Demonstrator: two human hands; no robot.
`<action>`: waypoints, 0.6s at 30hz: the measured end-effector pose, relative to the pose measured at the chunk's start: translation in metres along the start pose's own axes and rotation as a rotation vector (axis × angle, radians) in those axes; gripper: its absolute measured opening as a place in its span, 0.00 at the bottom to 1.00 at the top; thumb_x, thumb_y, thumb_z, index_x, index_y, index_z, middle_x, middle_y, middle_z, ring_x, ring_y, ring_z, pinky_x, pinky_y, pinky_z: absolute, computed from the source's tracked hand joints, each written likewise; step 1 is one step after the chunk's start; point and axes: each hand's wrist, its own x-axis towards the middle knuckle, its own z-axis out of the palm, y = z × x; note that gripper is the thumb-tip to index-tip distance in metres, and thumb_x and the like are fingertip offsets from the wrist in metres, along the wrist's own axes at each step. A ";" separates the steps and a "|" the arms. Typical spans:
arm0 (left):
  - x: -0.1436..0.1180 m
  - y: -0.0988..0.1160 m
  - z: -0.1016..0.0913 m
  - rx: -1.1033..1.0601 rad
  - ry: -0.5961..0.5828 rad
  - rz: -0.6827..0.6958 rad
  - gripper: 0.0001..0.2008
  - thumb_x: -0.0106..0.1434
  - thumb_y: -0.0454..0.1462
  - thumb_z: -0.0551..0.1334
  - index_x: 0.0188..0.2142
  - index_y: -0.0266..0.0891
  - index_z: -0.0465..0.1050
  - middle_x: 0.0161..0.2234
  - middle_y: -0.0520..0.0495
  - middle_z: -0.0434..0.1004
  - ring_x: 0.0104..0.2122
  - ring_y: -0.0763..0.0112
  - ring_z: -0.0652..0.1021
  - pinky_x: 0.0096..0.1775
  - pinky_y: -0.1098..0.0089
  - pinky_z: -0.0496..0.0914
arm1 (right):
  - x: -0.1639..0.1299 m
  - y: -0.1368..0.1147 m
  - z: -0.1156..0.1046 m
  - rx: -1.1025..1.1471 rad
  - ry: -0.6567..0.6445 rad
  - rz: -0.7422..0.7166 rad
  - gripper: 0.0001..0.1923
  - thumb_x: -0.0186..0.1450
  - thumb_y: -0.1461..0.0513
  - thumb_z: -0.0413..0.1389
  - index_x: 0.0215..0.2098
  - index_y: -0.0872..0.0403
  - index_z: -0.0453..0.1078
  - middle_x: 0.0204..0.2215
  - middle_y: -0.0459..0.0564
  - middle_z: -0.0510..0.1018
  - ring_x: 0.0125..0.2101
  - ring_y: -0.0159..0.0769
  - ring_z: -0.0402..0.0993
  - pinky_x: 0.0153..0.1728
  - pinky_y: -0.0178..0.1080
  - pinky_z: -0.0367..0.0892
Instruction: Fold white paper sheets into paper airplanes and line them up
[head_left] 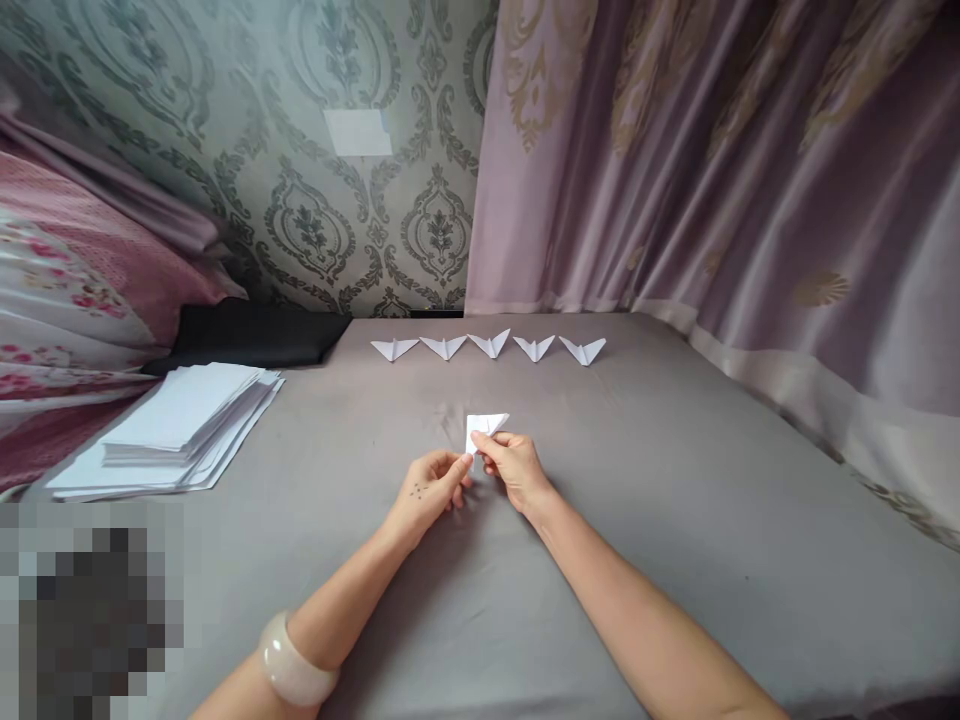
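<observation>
Both hands pinch one folded paper (486,427): left hand (429,489) and right hand (514,467) meet at its near edge, fingertips together. Paper sticks up and away from the grip, over the grey sheet (675,480); right hand slightly nearer. Five finished folds (489,346) lie in a row beyond.

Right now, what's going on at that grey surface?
A person holds a small folded white paper between both hands: left hand and right hand pinch it just above the grey sheet. Five finished folded paper shapes sit in a row farther back. A stack of white sheets lies to the left.
</observation>
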 end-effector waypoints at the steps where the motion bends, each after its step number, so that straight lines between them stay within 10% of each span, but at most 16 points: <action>1: 0.000 0.000 -0.001 0.043 0.042 0.011 0.21 0.56 0.53 0.64 0.32 0.34 0.72 0.25 0.49 0.74 0.18 0.78 0.69 0.21 0.75 0.60 | 0.000 0.000 -0.003 -0.072 0.020 -0.021 0.19 0.51 0.50 0.61 0.14 0.55 0.66 0.11 0.40 0.62 0.16 0.25 0.54 0.20 0.33 0.51; 6: 0.003 0.002 -0.008 0.062 0.220 0.113 0.21 0.54 0.48 0.66 0.42 0.37 0.72 0.34 0.47 0.77 0.25 0.73 0.76 0.26 0.74 0.68 | -0.001 0.001 -0.013 -0.387 0.094 -0.148 0.15 0.52 0.54 0.61 0.13 0.54 0.69 0.13 0.43 0.68 0.20 0.29 0.60 0.25 0.34 0.53; 18: 0.010 0.001 -0.014 -0.010 0.128 0.059 0.18 0.58 0.41 0.63 0.47 0.36 0.70 0.42 0.41 0.77 0.33 0.69 0.79 0.32 0.72 0.71 | -0.005 0.004 -0.010 -0.763 0.001 -0.342 0.16 0.63 0.54 0.52 0.29 0.51 0.79 0.30 0.52 0.81 0.33 0.38 0.74 0.37 0.37 0.62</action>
